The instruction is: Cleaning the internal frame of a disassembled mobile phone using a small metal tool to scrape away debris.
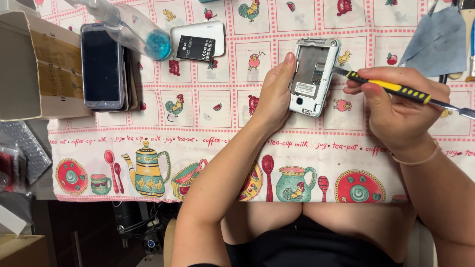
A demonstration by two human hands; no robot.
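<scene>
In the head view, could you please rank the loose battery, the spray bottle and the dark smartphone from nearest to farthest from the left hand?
From the left hand:
1. Loose battery, up-left on a white cover.
2. Spray bottle, further left, lying down.
3. Dark smartphone, far left beside the cardboard box.

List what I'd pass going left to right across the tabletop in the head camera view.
Open brown cardboard box → dark-screened smartphone → clear plastic bottle with blue liquid → white back cover with black battery → left hand → opened white phone → yellow-and-black screwdriver in right hand.
</scene>
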